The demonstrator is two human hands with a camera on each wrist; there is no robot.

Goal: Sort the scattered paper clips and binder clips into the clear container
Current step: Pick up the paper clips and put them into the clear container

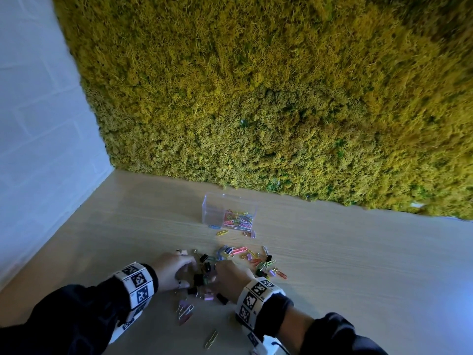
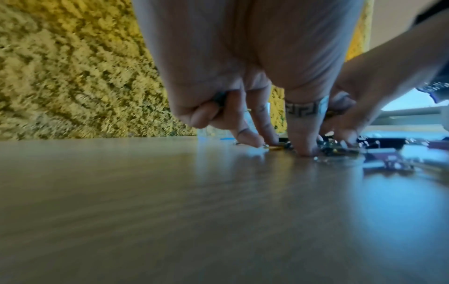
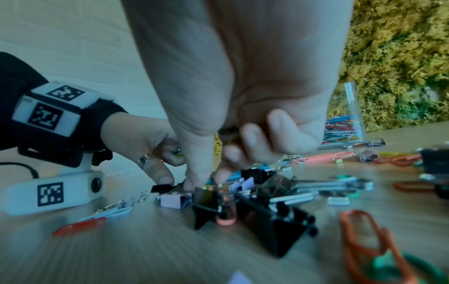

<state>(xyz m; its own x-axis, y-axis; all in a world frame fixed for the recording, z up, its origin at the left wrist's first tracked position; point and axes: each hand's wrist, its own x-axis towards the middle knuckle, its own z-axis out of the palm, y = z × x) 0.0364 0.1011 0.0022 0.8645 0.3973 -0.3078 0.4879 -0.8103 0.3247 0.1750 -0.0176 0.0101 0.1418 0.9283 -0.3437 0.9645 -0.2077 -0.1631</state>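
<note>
Both hands are lowered onto the wooden table (image 1: 332, 252), close together over a heap of scattered clips. Left hand (image 1: 174, 267): its fingertips (image 2: 303, 149) are pressed down among black binder clips (image 1: 203, 257) and small paper clips, with the outer fingers curled into the palm; whether a clip is actually pinched cannot be told. Right hand (image 1: 230, 278): thumb and forefinger are brought together at the table just behind a black binder clip (image 3: 206, 203), beside a lilac binder clip (image 3: 170, 199), while the other fingers are folded in; something thin and dark is seen tucked under those folded fingers, but what is held cannot be made out.

Further coloured paper clips (image 1: 266, 265) are strewn just right of the right hand, and a few more are seen nearer the person, among them a pale one (image 1: 211, 338).

Beyond the hands, well apart from them and near the moss wall (image 1: 256, 98), the clear container (image 1: 227, 208) is stood, with a mass of coloured paper clips (image 1: 239, 220) gathered at its right end. A yellow paper clip (image 1: 222, 232) is left just in front of it.
</note>
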